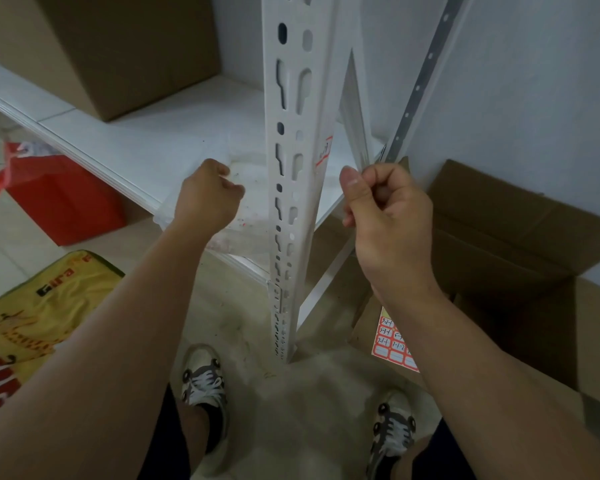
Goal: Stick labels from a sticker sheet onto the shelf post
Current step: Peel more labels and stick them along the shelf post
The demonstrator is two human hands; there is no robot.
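The white slotted shelf post [286, 209] stands upright in the middle, running from the top edge down to the floor. One red-bordered label [324, 152] is stuck on its right face, slightly tilted. My left hand [207, 199] hovers left of the post with curled fingers and nothing visible in it. Right of the post, just below the label, my right hand [385, 202] is curled with the thumb against the forefinger; I see nothing held. The sticker sheet [392, 344], with red-framed labels, some of them written on, lies on a cardboard flap, partly hidden by my right forearm.
A brown box [118, 46] sits on the white shelf [146, 140], with a clear plastic bag [248, 206] near the post. An open cardboard box [520, 258] stands at the right, and a perforated metal strip [413, 98] leans on the wall. A red bag [56, 199] and a yellow mat [39, 317] lie at left.
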